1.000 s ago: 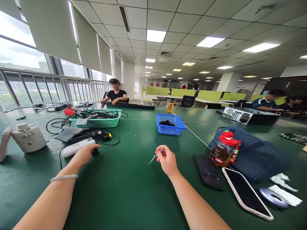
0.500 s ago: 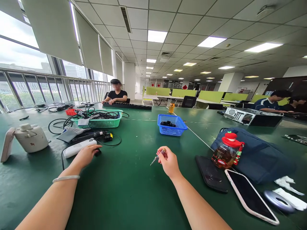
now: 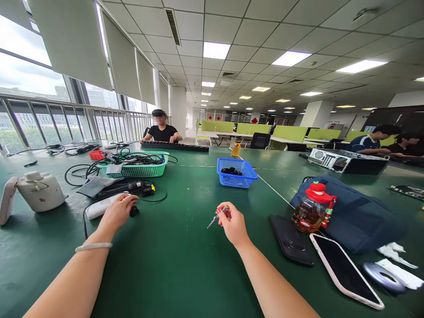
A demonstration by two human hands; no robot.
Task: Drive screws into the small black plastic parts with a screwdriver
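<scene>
My right hand [image 3: 232, 223] is raised over the green table [image 3: 179, 260] and grips a small screwdriver [image 3: 216, 216] whose metal tip points left and down. My left hand [image 3: 116, 213] rests on the end of a white power strip [image 3: 97, 207], fingers curled over it beside a small black plug [image 3: 134, 211]. A white bracelet [image 3: 93, 247] circles my left wrist. Black cables and a dark tool [image 3: 121, 188] lie just behind the strip.
A blue basket [image 3: 236, 173] and a green basket [image 3: 135, 164] of cables stand farther back. A white kettle [image 3: 39, 191] stands at left. At right lie two phones [image 3: 344, 269], a red-capped jar [image 3: 311, 209] and a navy bag [image 3: 357, 214]. People sit at the far table ends.
My left hand has slid slightly forward onto the power strip's end. My right hand with the screwdriver has stayed almost still. The view shifted a little.
</scene>
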